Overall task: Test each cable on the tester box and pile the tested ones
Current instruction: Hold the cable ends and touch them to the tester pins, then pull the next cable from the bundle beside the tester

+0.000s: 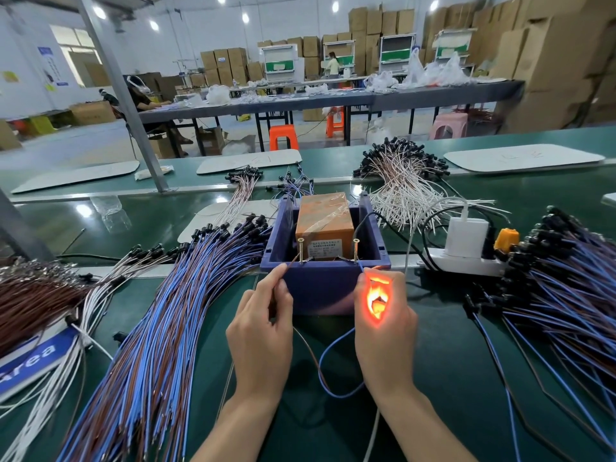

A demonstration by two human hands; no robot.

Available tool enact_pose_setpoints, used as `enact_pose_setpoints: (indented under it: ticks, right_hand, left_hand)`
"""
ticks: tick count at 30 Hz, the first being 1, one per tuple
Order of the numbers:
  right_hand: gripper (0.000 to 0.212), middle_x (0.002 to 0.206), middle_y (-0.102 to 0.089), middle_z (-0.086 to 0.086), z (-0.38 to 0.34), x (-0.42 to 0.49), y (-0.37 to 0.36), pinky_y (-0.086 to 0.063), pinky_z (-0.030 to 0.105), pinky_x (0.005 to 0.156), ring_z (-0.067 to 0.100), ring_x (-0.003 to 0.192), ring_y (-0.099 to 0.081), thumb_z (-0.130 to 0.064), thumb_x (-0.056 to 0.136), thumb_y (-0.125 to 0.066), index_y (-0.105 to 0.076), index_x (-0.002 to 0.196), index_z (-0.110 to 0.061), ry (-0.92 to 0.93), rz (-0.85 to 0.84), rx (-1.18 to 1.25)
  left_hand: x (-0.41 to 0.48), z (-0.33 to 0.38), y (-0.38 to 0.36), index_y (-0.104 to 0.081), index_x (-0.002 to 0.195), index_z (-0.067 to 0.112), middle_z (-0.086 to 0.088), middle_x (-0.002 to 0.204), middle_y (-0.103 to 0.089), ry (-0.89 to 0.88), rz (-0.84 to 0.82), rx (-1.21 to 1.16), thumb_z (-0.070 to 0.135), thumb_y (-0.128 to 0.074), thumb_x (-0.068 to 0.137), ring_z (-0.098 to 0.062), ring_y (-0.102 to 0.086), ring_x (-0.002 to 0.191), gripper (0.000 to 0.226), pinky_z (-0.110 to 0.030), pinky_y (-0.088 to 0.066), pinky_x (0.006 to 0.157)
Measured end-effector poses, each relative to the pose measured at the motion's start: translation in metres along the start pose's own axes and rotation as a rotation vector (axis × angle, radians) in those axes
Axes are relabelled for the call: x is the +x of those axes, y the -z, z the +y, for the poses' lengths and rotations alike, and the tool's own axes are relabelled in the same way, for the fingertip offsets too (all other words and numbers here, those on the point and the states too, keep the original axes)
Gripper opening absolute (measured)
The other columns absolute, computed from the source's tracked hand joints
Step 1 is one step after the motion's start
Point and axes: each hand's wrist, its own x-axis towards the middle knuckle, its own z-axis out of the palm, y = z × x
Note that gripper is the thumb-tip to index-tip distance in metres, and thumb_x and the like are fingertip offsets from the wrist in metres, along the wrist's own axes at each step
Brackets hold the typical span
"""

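Head view: left hand pinches the brown lead of one cable between thumb and forefinger, tip up at the left screw on the tester box. Right hand is curled round the cable's other end, its blue lead reaching the right screw, and orange light glows through the fingers (lamp itself hidden in the fist). Cable loops on the green table just before the box, between a blue-and-brown pile at left and a second pile at right.

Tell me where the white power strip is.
In the head view the white power strip lies right of the blue tester box, just left of the right-hand cable pile.
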Motion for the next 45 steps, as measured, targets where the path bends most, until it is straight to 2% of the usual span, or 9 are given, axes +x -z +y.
enact_pose_setpoints:
  ticks: [7, 10, 15, 19, 29, 36, 39, 42, 45]
  right_hand:
    - [0.009, 0.075, -0.064, -0.021, 0.001, 0.0, 0.0, -0.041, 0.005, 0.054, -0.005, 0.072, -0.062, -0.036, 0.098, -0.055, -0.049, 0.1, -0.042, -0.003, 0.004, -0.013]
    - [0.011, 0.095, -0.063, -0.024, 0.001, 0.0, 0.0, -0.044, 0.011, 0.051, -0.003, 0.07, -0.062, -0.035, 0.098, -0.055, -0.048, 0.099, -0.043, -0.003, 0.002, -0.026]
    - [0.007, 0.094, -0.061, -0.023, 0.001, 0.0, 0.0, -0.045, 0.015, 0.055, 0.001, 0.071, -0.061, -0.041, 0.101, -0.051, -0.046, 0.098, -0.044, -0.015, 0.008, -0.06]
    - [0.005, 0.09, -0.061, -0.021, 0.001, 0.0, -0.001, -0.049, 0.033, 0.057, 0.007, 0.069, -0.06, -0.041, 0.1, -0.049, -0.047, 0.095, -0.042, -0.033, 0.012, -0.062]
    - [0.007, 0.086, -0.062, -0.016, -0.008, -0.009, 0.017, -0.044, 0.022, 0.056, 0.01, 0.068, -0.059, -0.049, 0.097, -0.049, -0.052, 0.095, -0.042, -0.114, -0.001, 0.013]
    - [0.024, 0.061, -0.049, 0.002, -0.037, -0.008, 0.046, -0.031, 0.022, 0.047, 0.005, 0.049, -0.036, -0.041, 0.101, -0.042, -0.062, 0.088, -0.037, -0.249, 0.049, 0.206]
    - [0.026, 0.058, -0.038, -0.011, -0.059, 0.007, 0.066, -0.03, 0.021, 0.049, 0.008, 0.053, -0.031, -0.034, 0.1, -0.042, -0.061, 0.081, -0.03, -0.28, 0.09, 0.319]
    - [0.024, 0.061, -0.037, -0.012, -0.089, 0.03, 0.089, -0.028, 0.025, 0.05, 0.01, 0.054, -0.029, -0.032, 0.097, -0.043, -0.061, 0.082, -0.027, -0.232, 0.109, 0.412]
    - [0.022, 0.061, -0.039, -0.01, -0.13, 0.057, 0.111, -0.027, 0.026, 0.052, 0.01, 0.053, -0.03, -0.027, 0.097, -0.045, -0.062, 0.083, -0.022, -0.122, 0.113, 0.48]
  left_hand:
    - [0.0, 0.0, 0.0, -0.068, 0.123, 0.021, 0.008, 0.081, -0.064, 0.005, -0.002, -0.011, 0.022, -0.055, 0.097, -0.018, -0.061, 0.072, 0.029, -0.038, -0.052, 0.061]
    - [-0.001, -0.002, -0.001, -0.069, 0.123, 0.021, 0.011, 0.083, -0.063, 0.001, 0.002, -0.018, 0.02, -0.056, 0.097, -0.018, -0.062, 0.073, 0.028, -0.041, -0.053, 0.061]
    - [-0.001, -0.005, -0.002, -0.066, 0.123, 0.026, 0.012, 0.08, -0.062, 0.018, 0.0, -0.022, 0.024, -0.054, 0.099, -0.014, -0.056, 0.066, 0.026, -0.033, -0.047, 0.058]
    - [-0.002, -0.008, -0.003, -0.061, 0.121, 0.031, 0.01, 0.071, -0.055, 0.064, -0.001, -0.028, 0.036, -0.046, 0.101, -0.008, -0.046, 0.057, 0.025, -0.028, -0.039, 0.058]
    - [-0.008, -0.001, 0.008, -0.051, 0.102, 0.039, 0.011, 0.072, -0.059, 0.132, -0.044, -0.114, 0.044, -0.045, 0.1, -0.01, -0.055, 0.061, 0.008, -0.028, -0.043, 0.057]
    - [-0.013, -0.005, 0.028, -0.054, 0.108, 0.032, 0.009, 0.1, -0.057, 0.313, -0.038, -0.135, 0.029, -0.047, 0.104, -0.009, -0.056, 0.085, 0.008, -0.013, -0.043, 0.069]
    - [-0.009, 0.002, 0.045, -0.045, 0.137, 0.01, -0.012, 0.125, -0.044, 0.434, 0.048, -0.074, 0.023, -0.047, 0.105, -0.012, -0.042, 0.101, 0.035, -0.033, -0.041, 0.09]
    - [0.0, 0.042, 0.059, -0.047, 0.138, 0.011, -0.004, 0.129, -0.038, 0.221, 0.105, 0.002, 0.033, -0.046, 0.104, -0.023, -0.038, 0.121, 0.041, -0.048, -0.043, 0.098]
    - [0.012, 0.117, 0.06, -0.062, 0.116, 0.033, 0.026, 0.105, -0.047, -0.082, -0.258, -0.077, 0.052, -0.038, 0.099, -0.003, -0.047, 0.102, 0.035, -0.034, -0.049, 0.085]
